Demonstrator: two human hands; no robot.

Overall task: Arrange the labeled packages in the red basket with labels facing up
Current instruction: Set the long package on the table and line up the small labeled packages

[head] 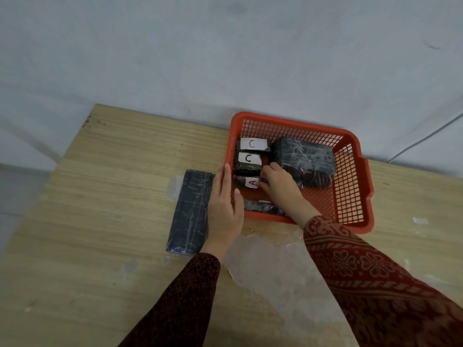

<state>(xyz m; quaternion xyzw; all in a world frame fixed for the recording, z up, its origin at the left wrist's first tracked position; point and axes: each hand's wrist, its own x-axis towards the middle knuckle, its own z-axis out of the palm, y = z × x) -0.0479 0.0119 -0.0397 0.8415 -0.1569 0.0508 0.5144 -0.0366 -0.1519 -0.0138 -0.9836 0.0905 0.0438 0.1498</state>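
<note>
- The right hand (278,186) is inside the red basket (350,196), fingertips pinching the end of the package marked A (248,182).
- The left hand (224,206) lies open and flat against the basket's left wall, steadying it.
- Two C packages (250,152) sit label-up behind A; a large unlabeled-side bundle (304,159) sits to the right.
- A long dark package (191,211) waits on the tabletop (112,196) (label unseen).
- Film-wrapped, likely slippery and fairly stiff: best gripped across the narrow sides.
</note>
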